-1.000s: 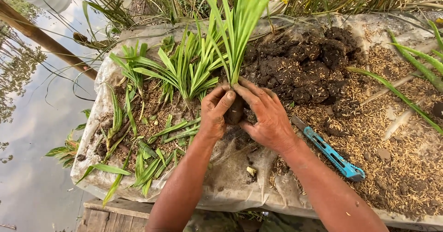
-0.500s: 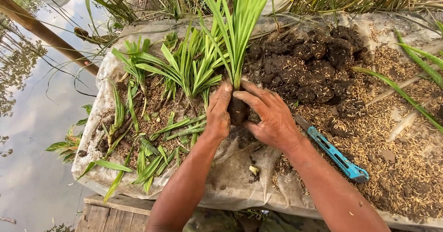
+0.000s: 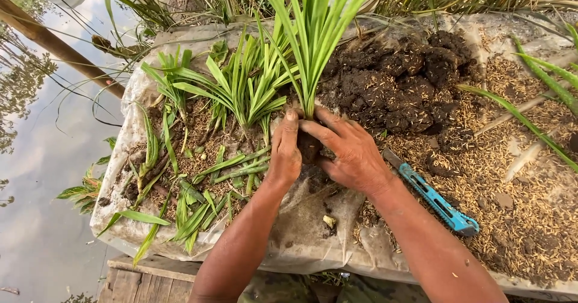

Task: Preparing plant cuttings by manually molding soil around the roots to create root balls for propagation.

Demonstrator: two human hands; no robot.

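Observation:
Both hands close around a dark ball of mud (image 3: 309, 146) at the base of a green seedling plant (image 3: 313, 44) with long upright leaves. My left hand (image 3: 284, 152) presses the ball from the left, fingers pointing up. My right hand (image 3: 352, 152) cups it from the right, fingers wrapped over the front. The ball rests on the dirty plastic sheet (image 3: 301, 231) covering the work surface. Most of the ball is hidden by my fingers.
A heap of dark mud (image 3: 397, 80) lies behind my right hand. A blue utility knife (image 3: 433, 200) lies on rice husks (image 3: 524, 182) at right. More green seedlings (image 3: 241, 86) and cut leaves (image 3: 186, 212) lie at left. Water (image 3: 42, 158) borders the left edge.
My left hand has turned from thumb-over-the-ball to lying flat against its left side. The leaves have spread and tilted slightly right. The right hand stays in place.

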